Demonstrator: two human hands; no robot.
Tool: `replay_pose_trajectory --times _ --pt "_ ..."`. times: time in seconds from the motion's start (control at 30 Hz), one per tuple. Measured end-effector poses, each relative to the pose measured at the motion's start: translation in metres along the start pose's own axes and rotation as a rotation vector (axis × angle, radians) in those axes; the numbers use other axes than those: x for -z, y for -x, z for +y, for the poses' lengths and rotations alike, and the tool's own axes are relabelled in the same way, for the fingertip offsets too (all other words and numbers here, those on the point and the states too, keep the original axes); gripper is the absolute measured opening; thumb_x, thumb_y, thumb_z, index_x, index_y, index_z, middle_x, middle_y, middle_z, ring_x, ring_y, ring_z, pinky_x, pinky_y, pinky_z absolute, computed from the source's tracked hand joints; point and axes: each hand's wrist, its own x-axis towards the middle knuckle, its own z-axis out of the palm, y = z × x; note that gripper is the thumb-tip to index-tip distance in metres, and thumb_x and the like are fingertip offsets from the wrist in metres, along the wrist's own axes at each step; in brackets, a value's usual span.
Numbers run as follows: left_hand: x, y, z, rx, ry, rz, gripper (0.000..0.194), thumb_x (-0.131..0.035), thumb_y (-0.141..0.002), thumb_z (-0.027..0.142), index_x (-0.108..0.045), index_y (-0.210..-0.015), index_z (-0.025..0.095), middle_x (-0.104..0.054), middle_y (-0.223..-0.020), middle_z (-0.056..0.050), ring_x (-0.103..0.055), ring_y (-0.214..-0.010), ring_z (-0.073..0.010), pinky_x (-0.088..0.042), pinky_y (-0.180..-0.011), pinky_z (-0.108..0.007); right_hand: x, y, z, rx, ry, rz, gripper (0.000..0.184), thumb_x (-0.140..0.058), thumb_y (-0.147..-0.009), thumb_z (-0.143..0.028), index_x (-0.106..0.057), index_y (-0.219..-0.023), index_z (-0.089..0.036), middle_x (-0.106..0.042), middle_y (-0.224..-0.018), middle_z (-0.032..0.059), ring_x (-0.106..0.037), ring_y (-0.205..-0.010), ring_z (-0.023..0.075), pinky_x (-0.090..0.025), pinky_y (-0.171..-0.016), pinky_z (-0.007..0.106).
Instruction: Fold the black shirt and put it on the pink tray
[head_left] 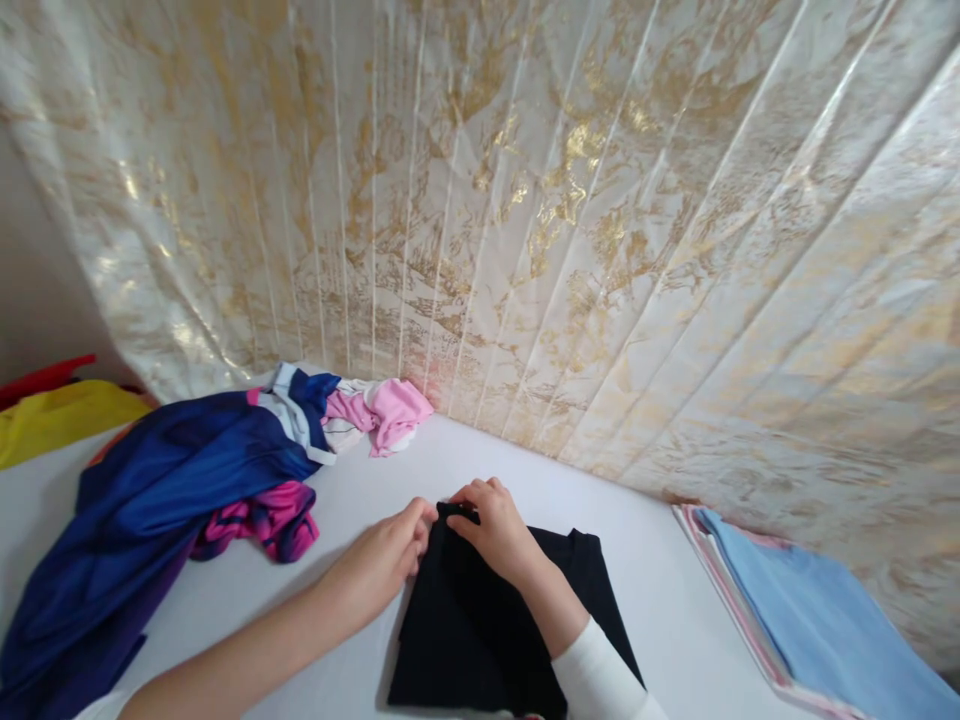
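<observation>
A folded black garment (480,620) lies flat on the white surface in front of me, at the bottom middle of the view. At its far left corner, my left hand (405,545) has its fingers closed on the edge of the cloth. Just to the right, my right hand (491,525) reaches across the garment and pinches the same far edge between thumb and fingers. My right forearm covers part of the cloth. A small raised fold shows at its far right corner.
A loose pile holds a blue garment (195,450), a magenta patterned piece (274,520) and a pink one (397,410). Yellow cloth (71,415) lies far left. Folded clothes with a light blue garment (840,610) on top sit right. A gold-patterned curtain (487,220) hangs behind the white surface (652,610).
</observation>
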Motion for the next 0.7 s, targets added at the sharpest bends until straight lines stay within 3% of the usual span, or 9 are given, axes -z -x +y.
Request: replay_pose_trajectory --times 0.13,0.23,0.33,0.43,0.57,0.7 --pt "0.007 0.029 0.01 0.169 -0.142 -0.12 0.013 -0.04 -0.083 0.024 -0.052 -0.087 0.021 -0.056 -0.062 0.004 -0.054 -0.053 -0.0157 -0.035 -0.052 -0.023 -0.001 0.008 0.008 -0.005 -0.134 0.024 0.011 -0.056 -0.08 -0.017 -0.057 -0.088 -0.023 -0.059 -0.091 0.0008 -0.05 -0.093 0.0197 -0.04 -0.087 0.036" --pt "0.006 0.034 0.018 0.217 -0.175 -0.149 0.014 -0.044 -0.083 0.029 -0.054 -0.077 0.021 -0.055 -0.053 0.004 -0.055 -0.052 -0.0168 -0.034 -0.052 -0.024 0.003 0.016 0.01 -0.021 -0.246 0.026 0.007 -0.049 -0.084 -0.022 -0.052 -0.09 -0.024 -0.057 -0.091 -0.0005 -0.052 -0.087 0.0173 -0.043 -0.082 0.032" --pt "0.001 0.031 0.023 0.251 -0.149 -0.141 0.015 -0.045 -0.08 0.028 -0.053 -0.069 0.02 -0.054 -0.05 0.004 -0.053 -0.048 -0.0155 -0.03 -0.048 -0.023 0.003 0.019 0.009 -0.045 -0.507 0.004 0.003 -0.049 -0.086 -0.027 -0.047 -0.087 -0.024 -0.053 -0.079 -0.003 -0.051 -0.074 0.0152 -0.043 -0.071 0.028" --pt "-0.004 0.029 0.026 0.292 0.029 -0.179 0.018 -0.046 -0.078 0.034 -0.051 -0.067 0.02 -0.049 -0.044 0.005 -0.044 -0.042 -0.0126 -0.024 -0.043 -0.022 0.001 0.02 0.01 -0.031 -0.672 0.039 0.008 -0.053 -0.085 -0.029 -0.047 -0.086 -0.024 -0.052 -0.079 -0.0033 -0.05 -0.074 0.0143 -0.042 -0.072 0.027" --pt "-0.011 0.033 0.028 0.345 0.334 -0.27 0.028 -0.047 -0.074 0.047 -0.05 -0.072 0.02 -0.04 -0.038 0.009 -0.029 -0.034 -0.0091 -0.019 -0.037 -0.021 -0.002 0.018 0.011 0.005 -0.583 0.077 0.01 -0.052 -0.086 -0.032 -0.045 -0.085 -0.024 -0.051 -0.079 -0.0035 -0.05 -0.075 0.0139 -0.042 -0.073 0.027" --pt "-0.014 0.039 0.025 0.424 0.251 -0.303 0.034 -0.045 -0.071 0.052 -0.053 -0.071 0.019 -0.042 -0.037 0.007 -0.029 -0.03 -0.0089 -0.017 -0.033 -0.021 -0.004 0.012 0.009 0.018 -0.43 0.033 0.007 -0.053 -0.084 -0.027 -0.048 -0.087 -0.023 -0.055 -0.082 -0.0026 -0.054 -0.08 0.0152 -0.043 -0.077 0.028"
